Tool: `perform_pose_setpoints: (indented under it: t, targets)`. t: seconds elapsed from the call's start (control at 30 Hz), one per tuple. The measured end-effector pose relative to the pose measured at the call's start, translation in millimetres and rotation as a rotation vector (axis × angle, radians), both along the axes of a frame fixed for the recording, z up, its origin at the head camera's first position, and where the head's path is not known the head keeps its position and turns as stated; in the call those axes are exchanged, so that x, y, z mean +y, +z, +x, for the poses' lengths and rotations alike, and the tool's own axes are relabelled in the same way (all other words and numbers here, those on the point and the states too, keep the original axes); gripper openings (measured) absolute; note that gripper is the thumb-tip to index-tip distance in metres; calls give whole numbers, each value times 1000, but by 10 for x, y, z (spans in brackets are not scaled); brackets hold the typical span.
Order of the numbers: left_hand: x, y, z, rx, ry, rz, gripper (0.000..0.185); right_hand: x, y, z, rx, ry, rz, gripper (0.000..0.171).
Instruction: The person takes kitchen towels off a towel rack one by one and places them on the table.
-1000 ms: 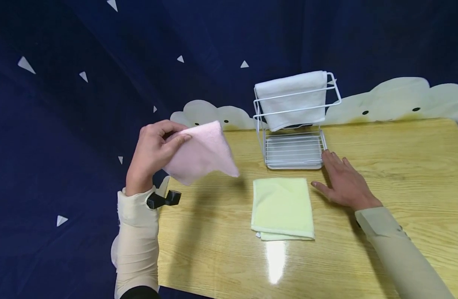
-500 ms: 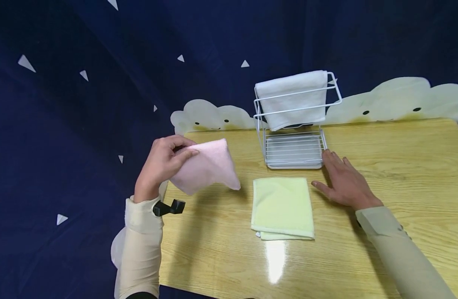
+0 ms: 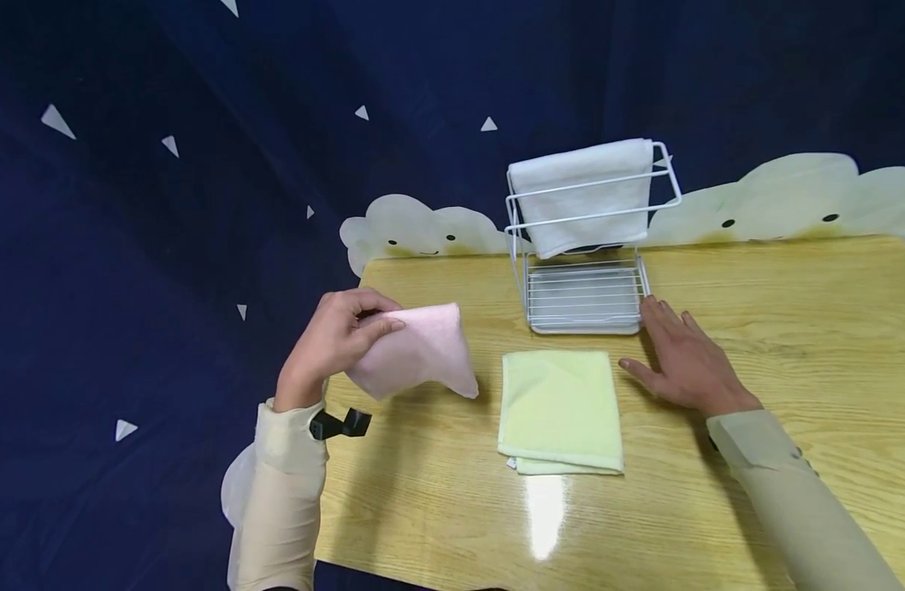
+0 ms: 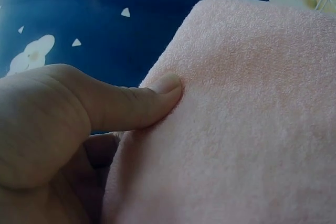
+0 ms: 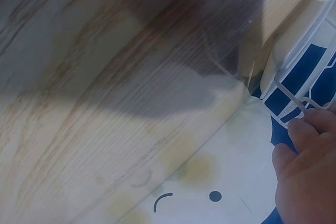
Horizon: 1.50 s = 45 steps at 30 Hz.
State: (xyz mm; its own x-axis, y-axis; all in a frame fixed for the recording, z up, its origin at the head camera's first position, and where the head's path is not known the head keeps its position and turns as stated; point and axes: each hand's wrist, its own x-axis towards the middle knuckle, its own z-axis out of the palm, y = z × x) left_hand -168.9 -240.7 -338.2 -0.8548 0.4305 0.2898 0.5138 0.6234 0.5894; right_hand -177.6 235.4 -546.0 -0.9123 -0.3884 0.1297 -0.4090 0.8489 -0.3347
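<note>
- Pink cloth [image 3: 418,351]: soft terry with a fine, matt nap, seen close in the left wrist view.
- Green cloth [image 3: 559,406]: the same fuzzy, matt towelling.
- White towel [image 3: 581,193]: thick, plush, matt fabric.
- Rack [image 3: 583,297]: thin wire with a smooth white coating.
- Counter [image 3: 777,328]: pale wood-grain surface, glossy, with a bright glare patch.
- Backdrop [image 3: 164,246]: dark blue cloth, creased, dull.
- Sleeves [image 3: 792,492]: smooth beige woven fabric.

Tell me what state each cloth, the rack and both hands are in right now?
pink cloth: folded, pinched, lifted off the table.
green cloth: folded, lying flat.
white towel: draped over the rack.
wire rack: upright, lower shelf bare.
left hand: pinching the pink cloth.
right hand: flat on the table, fingertips at the rack.
</note>
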Motion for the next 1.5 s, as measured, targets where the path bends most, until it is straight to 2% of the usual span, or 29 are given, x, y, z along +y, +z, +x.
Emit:
perform_pose_setpoints:
  t: [0.23,0.57,0.9,1.03,1.13,1.27,1.5]
  targets:
    - [2,-63,71,-31,-25,-15,6,2,-12,-3,5,-6,-19,101]
    - [-35,-157,188,-78,-96,-22,5,-5,-7,-11,-6,-13,-11,102]
    - [-60,-240,292,-110,-129,-56,6,-5,0,-2,-7,-12,-14,102]
    - [-71,-258,340,-118,-118,-86,7,-10,-5,2,-11,-12,-18,102]
    - [-75,-283,376,-142,-123,-89,6,-12,-6,0,-4,-14,-8,102]
    - [-78,-332,425,-188,-162,-69,5,-9,-15,-10,10,-11,-6,102]
    - [-87,-424,551,-256,-206,-113,5,0,-50,-22,19,-6,-6,102]
